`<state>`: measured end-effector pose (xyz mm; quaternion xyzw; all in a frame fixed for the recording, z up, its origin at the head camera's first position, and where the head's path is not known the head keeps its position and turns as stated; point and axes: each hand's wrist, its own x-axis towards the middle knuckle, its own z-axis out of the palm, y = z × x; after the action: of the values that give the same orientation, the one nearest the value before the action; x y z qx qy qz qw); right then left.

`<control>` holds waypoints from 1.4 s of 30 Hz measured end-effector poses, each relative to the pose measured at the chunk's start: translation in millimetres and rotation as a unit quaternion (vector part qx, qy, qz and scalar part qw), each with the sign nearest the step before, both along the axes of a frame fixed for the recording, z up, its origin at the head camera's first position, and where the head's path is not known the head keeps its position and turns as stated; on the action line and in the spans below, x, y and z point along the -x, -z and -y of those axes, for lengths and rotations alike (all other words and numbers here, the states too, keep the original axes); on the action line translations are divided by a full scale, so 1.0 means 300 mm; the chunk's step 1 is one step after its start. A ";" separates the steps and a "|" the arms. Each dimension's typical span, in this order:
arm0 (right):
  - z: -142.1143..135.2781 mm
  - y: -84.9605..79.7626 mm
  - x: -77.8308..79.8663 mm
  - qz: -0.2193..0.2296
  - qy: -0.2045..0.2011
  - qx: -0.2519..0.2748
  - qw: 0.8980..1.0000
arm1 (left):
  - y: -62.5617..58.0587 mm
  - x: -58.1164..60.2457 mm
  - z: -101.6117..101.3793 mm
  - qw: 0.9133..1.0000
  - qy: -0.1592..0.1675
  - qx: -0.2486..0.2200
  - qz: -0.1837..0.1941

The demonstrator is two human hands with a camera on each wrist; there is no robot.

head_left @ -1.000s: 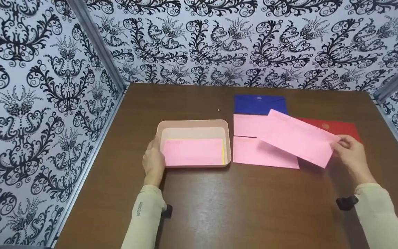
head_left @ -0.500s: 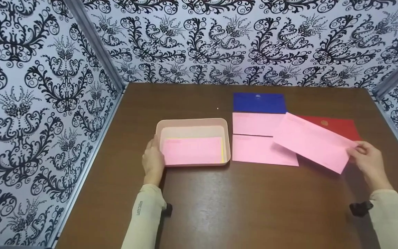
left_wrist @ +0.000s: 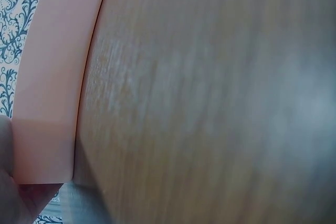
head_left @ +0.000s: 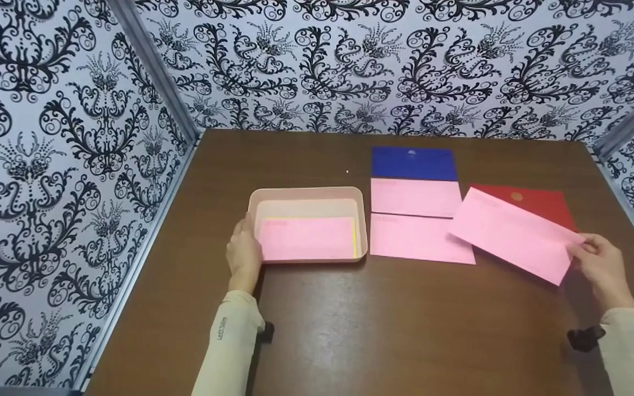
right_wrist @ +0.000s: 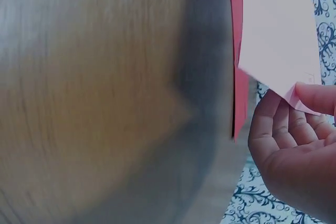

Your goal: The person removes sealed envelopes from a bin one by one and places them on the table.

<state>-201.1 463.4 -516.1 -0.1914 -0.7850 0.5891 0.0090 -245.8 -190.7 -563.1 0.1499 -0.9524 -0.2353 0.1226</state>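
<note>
In the head view, my left hand (head_left: 242, 252) holds the left side of a shallow pink tray (head_left: 309, 193). Its fingers lie along the outer wall, and its thumb is at the rim near the front corner. Inside the tray lies a pink envelope (head_left: 306, 239), with a yellow edge (head_left: 354, 242) showing beneath it. On the right, my right hand (head_left: 600, 269) pinches a pink envelope (head_left: 515, 236) by its right end, tilted above the table. The right wrist view shows the thumb pressing this envelope (right_wrist: 278, 30) against the fingers.
Right of the tray, a blue envelope (head_left: 413, 163) and two pink envelopes, one behind (head_left: 413, 197) and one in front (head_left: 419, 239), lie in a column. A red envelope (head_left: 537, 203) is partly covered by the held one. Patterned walls (head_left: 350, 66) border the brown table (head_left: 317, 330).
My right hand has moved to the right and slightly nearer, carrying the pink envelope off the column and in front of the red one. The left hand and tray stay in place.
</note>
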 end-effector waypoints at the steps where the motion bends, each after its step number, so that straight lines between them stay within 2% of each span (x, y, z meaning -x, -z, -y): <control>1: -0.007 0.001 -0.003 0.015 -0.002 -0.020 1.000 | -0.001 0.001 0.000 1.000 0.001 0.002 -0.001; 4: -0.030 0.006 -0.012 0.047 -0.007 -0.064 0.997 | -0.004 0.004 -0.001 1.000 0.005 0.006 -0.001; 12: -0.089 0.023 -0.021 0.100 -0.002 -0.121 0.988 | -0.014 0.008 -0.002 1.000 0.012 0.004 0.010; 19: -0.112 0.039 -0.004 0.125 0.037 -0.186 0.974 | -0.015 0.010 -0.003 1.000 0.013 0.000 0.002; 25: -0.127 0.033 -0.002 0.143 0.041 -0.190 0.970 | -0.015 0.011 -0.002 1.000 0.012 0.001 0.005; 29: -0.129 0.029 0.001 0.150 0.046 -0.176 0.972 | -0.018 0.012 -0.002 1.000 0.012 0.000 0.007; 33: -0.132 0.024 0.006 0.151 0.054 -0.161 0.974 | -0.017 0.013 -0.001 1.000 0.011 0.000 0.004; 38: -0.148 0.026 0.027 0.137 0.055 -0.184 0.972 | -0.024 0.012 -0.007 1.000 0.012 0.019 0.016; 42: -0.151 0.025 0.043 0.133 0.055 -0.180 0.973 | -0.030 0.012 -0.012 1.000 0.008 0.021 0.020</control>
<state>-213.9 508.6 -523.6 -0.3062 -0.8604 0.4063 -0.0286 -249.5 -187.2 -554.2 0.1441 -0.9607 -0.2130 0.1047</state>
